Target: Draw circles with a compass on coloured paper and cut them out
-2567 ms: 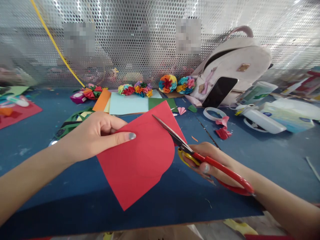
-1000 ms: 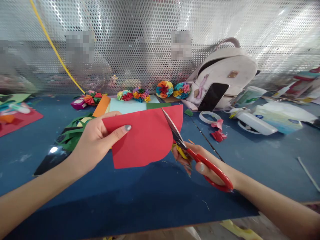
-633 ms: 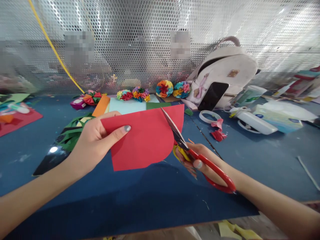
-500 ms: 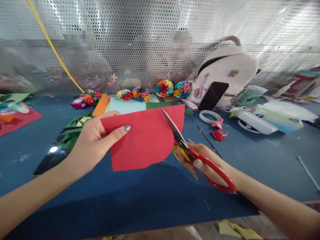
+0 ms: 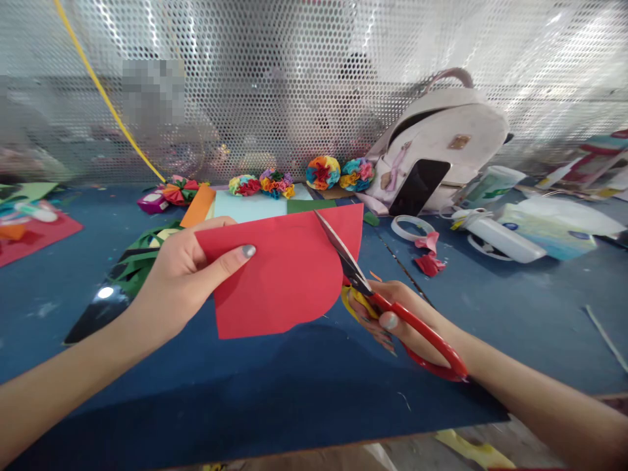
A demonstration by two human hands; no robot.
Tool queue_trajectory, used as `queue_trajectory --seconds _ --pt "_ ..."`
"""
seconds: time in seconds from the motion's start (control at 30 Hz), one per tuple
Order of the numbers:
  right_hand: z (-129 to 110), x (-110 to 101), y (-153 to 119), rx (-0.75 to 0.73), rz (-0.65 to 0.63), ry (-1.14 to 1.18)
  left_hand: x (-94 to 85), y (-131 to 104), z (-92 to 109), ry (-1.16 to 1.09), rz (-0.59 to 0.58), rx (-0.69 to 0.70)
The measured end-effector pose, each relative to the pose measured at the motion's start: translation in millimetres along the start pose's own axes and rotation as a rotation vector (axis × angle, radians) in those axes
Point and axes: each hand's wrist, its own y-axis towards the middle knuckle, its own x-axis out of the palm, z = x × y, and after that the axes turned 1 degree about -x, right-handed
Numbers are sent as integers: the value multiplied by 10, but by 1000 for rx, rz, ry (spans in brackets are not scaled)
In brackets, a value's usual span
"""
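A sheet of red paper (image 5: 279,281) is held up above the blue table, its lower right corner cut into a rounded curve. My left hand (image 5: 191,275) pinches its left side, thumb in front and fingers behind. Red-handled scissors (image 5: 417,333) are in my right hand (image 5: 387,314), whose fingers wrap the handles. One blade lies in front of the paper, its tip near the upper edge; the other blade is hidden behind the sheet. A strip of red paper to the right of the blade is still joined at the top.
Colourful paper flowers (image 5: 324,173) line the back beside a perforated metal panel (image 5: 275,78). A pale backpack (image 5: 441,144) with a black phone (image 5: 420,188) leaning on it stands back right. Nearby lie a tape roll (image 5: 411,227), a white glue gun (image 5: 500,235) and green paper strips (image 5: 140,265).
Almost nothing differs. The red paper's lower edge has shifted slightly downward and left, and the scissors' handles have moved a touch to the right.
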Motion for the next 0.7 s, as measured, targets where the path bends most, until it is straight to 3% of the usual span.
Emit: queue_trajectory --seconds 0.27,0.5,0.7 --pt "-5 -10 -8 -4 -12 -7 45 23 63 -34 -81 -16" --pt "-50 -22 25 -12 -22 -11 21 42 79 -8 -75 6" --pt "-86 -17 31 -28 -29 -49 6 97 125 9 -160 -1"
